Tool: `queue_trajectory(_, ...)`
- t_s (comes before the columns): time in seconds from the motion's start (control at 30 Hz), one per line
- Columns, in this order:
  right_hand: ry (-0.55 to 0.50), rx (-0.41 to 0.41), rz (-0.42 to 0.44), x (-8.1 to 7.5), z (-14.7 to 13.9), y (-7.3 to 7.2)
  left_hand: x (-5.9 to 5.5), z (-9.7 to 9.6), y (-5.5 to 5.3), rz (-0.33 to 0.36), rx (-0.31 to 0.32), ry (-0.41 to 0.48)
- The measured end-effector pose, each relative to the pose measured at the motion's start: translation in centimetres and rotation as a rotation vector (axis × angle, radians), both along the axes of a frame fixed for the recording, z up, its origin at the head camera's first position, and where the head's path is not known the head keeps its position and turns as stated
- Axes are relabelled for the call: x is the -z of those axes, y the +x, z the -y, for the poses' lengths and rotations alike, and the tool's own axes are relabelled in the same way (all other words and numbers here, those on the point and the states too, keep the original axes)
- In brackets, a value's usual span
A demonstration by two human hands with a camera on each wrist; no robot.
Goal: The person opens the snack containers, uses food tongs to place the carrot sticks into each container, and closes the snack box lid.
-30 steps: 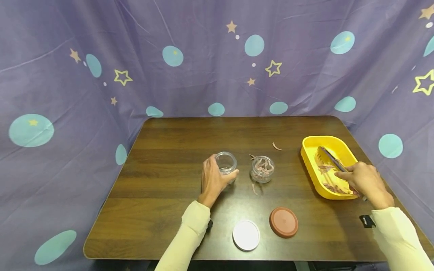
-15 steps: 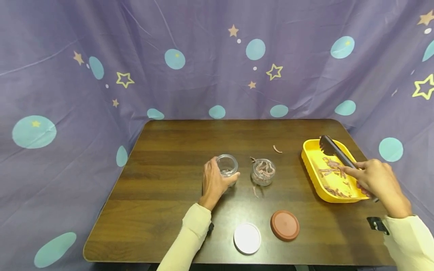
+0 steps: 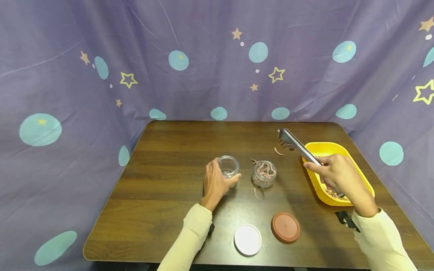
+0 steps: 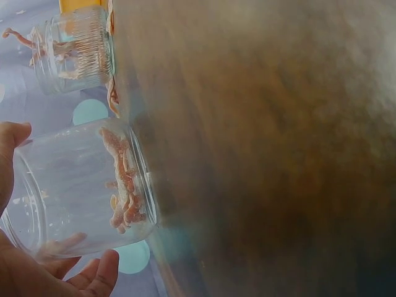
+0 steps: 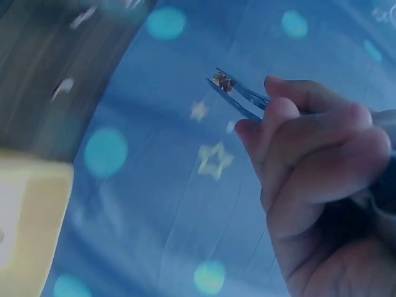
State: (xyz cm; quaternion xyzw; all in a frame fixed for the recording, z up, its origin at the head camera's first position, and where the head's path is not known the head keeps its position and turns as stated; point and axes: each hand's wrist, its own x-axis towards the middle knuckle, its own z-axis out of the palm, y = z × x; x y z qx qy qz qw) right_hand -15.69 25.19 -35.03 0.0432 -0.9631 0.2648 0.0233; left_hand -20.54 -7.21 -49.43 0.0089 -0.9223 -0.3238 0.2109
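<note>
My left hand (image 3: 217,184) grips a clear glass jar (image 4: 68,179) standing on the table, thumb and fingers around its sides. A few pinkish-brown strips (image 4: 127,185) lie at its bottom. My right hand (image 3: 344,180) holds metal tongs (image 3: 301,146), raised at the left edge of the yellow tray (image 3: 315,186), tips pointing away to the left. In the right wrist view, a small brown bit (image 5: 223,81) sits between the tong tips. A second glass jar (image 3: 264,175), well filled with strips, stands right of the held jar. More strips lie in the tray, partly hidden by my right hand.
A white lid (image 3: 248,240) and a brown-red lid (image 3: 285,227) lie near the front edge of the wooden table (image 3: 145,210). Loose strips lie around the second jar, one (image 3: 278,151) farther back. A patterned purple curtain (image 3: 203,86) hangs behind the table.
The tongs have lifted out of the yellow tray and swung left with my right hand, now with a bit in their tips. My left hand stays on the jar.
</note>
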Motion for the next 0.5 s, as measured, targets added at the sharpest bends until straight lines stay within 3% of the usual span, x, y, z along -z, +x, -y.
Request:
queue_trajectory(0.27, -0.12, -0.145, 0.089, 0.6, 6.8, -0.9, 0.4, 0.3, 0.2, 0.007, -0.015, -0.012)
queue_trajectory(0.5, -0.084, -0.233, 0.125, 1.5, 10.5, -0.7, -0.1, 0.1, -0.1, -0.018, 0.009, -0.003)
